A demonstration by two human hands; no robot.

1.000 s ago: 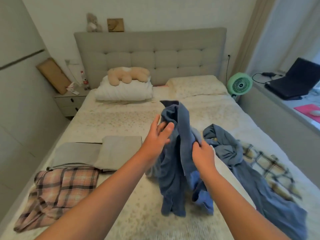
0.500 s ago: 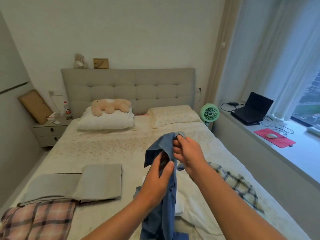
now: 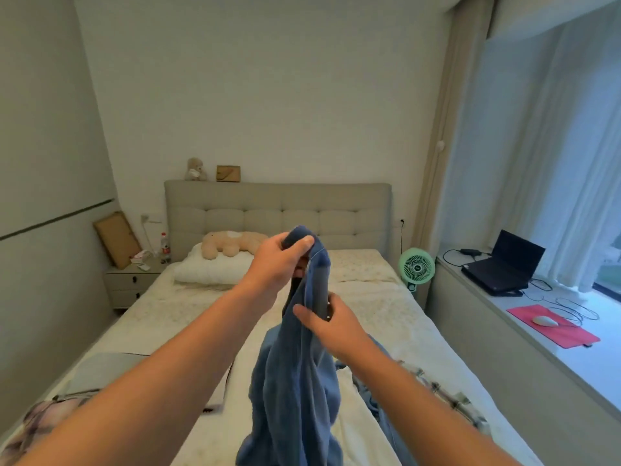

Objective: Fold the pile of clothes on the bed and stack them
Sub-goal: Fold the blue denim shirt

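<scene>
Right now the blue garment (image 3: pixel 295 381) hangs long, straight down over the bed (image 3: pixel 376 307). Left hand (image 3: pixel 280 260) pinches its top; right hand (image 3: pixel 324 322) grips just below, both touching it.

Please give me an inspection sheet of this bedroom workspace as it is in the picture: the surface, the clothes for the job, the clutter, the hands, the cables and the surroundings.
Surface: bed with pale patterned sheet, grey headboard.
Job's things: blue garment held up, hanging unfolded; grey folded clothes at bed's left; plaid garment lying unfolded at right.
Clutter: plush toy on white pillow; bottle on nightstand.
Hands: left hand grips the garment's top; right hand grips it lower down.
Cables: loose black cables on the window ledge beside laptop and mouse.
Surroundings: green fan, curtains, white walls.
</scene>
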